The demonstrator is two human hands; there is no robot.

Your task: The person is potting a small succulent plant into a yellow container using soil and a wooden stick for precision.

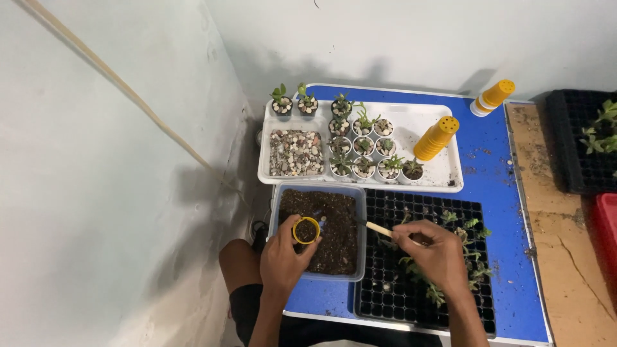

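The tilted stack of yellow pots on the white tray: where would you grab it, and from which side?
Grip the stack of yellow pots around its lower middle, coming from the right, probably with the right hand. It leans up and to the right with bare white tray on that side; the small potted succulents crowd its left.

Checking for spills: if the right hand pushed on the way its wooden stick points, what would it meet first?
The right hand aims its wooden stick left, toward the soil tub. It would probably meet the tub's near rim, then the soil; the stick's height above the rim is unclear.
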